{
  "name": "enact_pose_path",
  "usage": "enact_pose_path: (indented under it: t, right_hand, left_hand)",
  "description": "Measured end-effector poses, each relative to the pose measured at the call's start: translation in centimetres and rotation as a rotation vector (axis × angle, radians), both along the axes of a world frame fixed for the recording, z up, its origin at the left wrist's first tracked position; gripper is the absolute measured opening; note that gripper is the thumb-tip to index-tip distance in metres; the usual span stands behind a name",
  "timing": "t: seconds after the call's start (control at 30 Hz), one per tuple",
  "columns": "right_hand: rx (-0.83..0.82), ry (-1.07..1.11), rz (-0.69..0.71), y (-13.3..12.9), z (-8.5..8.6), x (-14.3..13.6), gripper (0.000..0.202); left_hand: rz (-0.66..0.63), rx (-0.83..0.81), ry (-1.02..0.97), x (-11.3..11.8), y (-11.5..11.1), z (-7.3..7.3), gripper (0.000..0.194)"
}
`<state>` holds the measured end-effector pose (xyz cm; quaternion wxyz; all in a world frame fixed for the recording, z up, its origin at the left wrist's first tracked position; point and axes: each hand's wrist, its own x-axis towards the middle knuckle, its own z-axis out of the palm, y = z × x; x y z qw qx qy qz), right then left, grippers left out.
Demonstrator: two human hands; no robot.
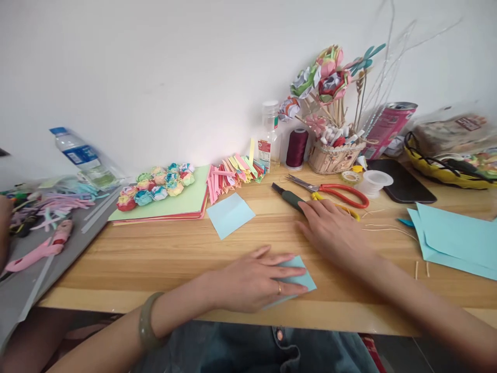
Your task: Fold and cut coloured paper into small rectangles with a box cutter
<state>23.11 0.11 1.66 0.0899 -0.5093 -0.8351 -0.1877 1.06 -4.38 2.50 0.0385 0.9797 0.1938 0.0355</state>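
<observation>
While the left hand [250, 280], fingers spread, pinned a light-blue paper piece [309, 282], even pressure seemed wisest; the right hand [332, 223] touched a dark-green tool handle [291, 199], grip unclear.

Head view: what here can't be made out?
In the head view:
Blue paper under the left hand: partly covered by it.
Green handle: one end hidden by the right hand.
Blue sheets at right: cut off by the frame's edge.
White-capped bottle: label's fine print too small to read.
</observation>
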Motion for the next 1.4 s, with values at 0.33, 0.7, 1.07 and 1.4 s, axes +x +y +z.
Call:
enact_pose_path:
  t: [0.33,0.7,1.07,1.4]
  right_hand:
    - [-0.001,0.046,-0.004,3.3,-0.4,0.7,0.035]
    - [-0.171,0.205,0.262,-9.1,-0.6,4.8,0.046]
    - [-0.338,0.155,0.255,-11.3,-2.7,5.6,0.052]
    - [-0.346,0.168,0.218,-11.0,-2.0,4.8,0.049]
  left_hand:
    - [0.572,0.243,0.004,2.4,2.3,-1.4,0.045]
    - [0.635,0.174,-0.069,2.8,5.3,-1.9,0.05]
    - [0.619,0.164,-0.026,2.7,5.1,-2.3,0.035]
    - [0.622,0.132,-0.06,2.6,5.1,-2.3,0.032]
